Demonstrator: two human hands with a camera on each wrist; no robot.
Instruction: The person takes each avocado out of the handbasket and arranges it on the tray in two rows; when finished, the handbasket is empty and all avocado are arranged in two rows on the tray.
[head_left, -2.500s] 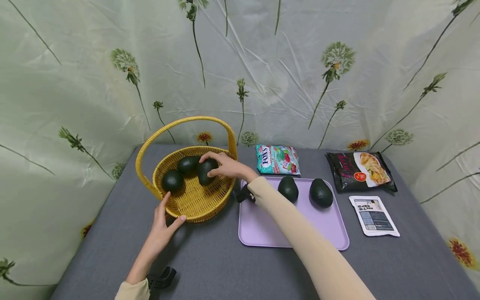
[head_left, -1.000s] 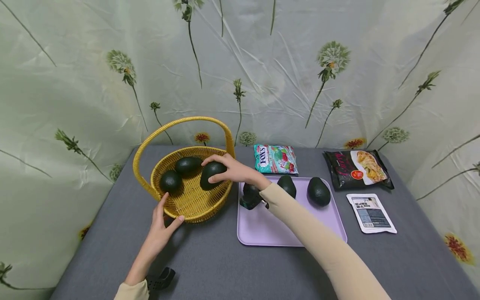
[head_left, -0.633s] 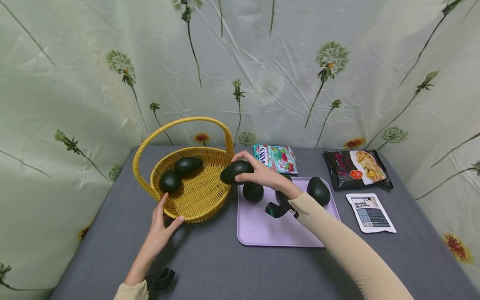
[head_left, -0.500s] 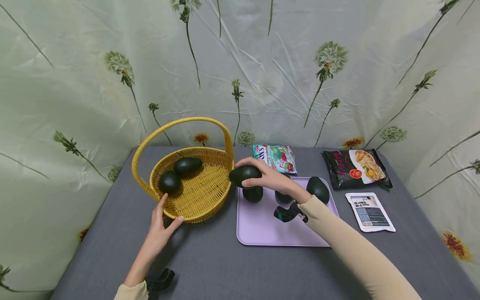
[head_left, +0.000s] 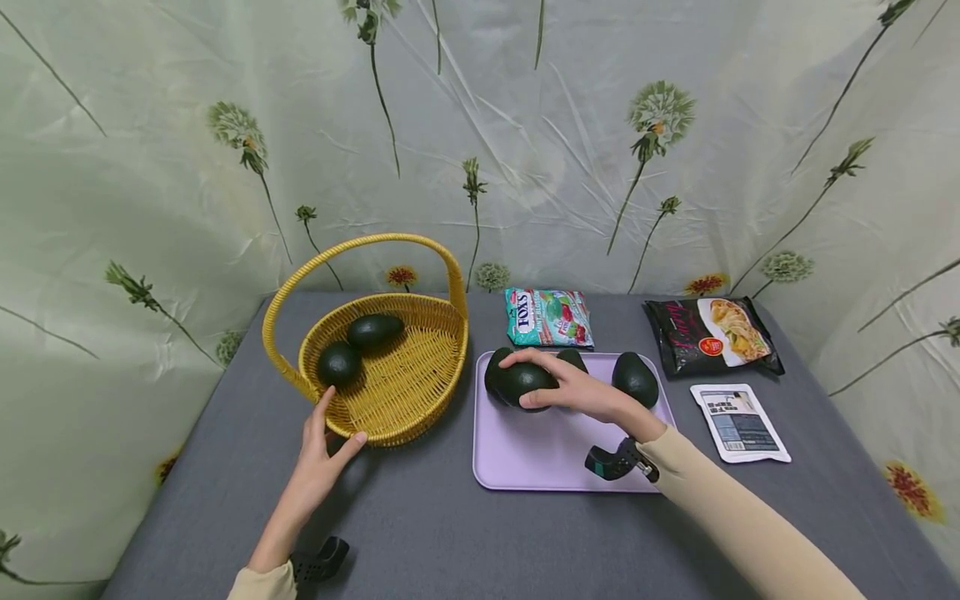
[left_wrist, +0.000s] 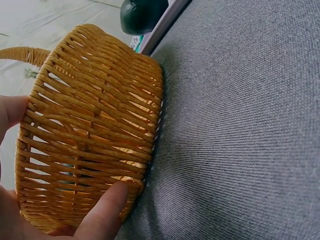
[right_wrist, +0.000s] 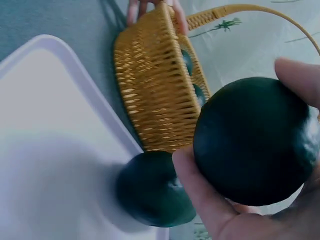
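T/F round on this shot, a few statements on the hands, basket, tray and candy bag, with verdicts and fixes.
1. The right hand holds a dark green, rounded avocado. True.
2. The left hand touches the yellow, round woven basket. True.
3. The basket contains three avocados. False: it contains two, a far avocado and a near avocado.
4. A shiny teal FOX'S candy bag lies beyond the flat, rectangular lilac tray. True.
5. The tray is left of the basket. False: it is to the right.
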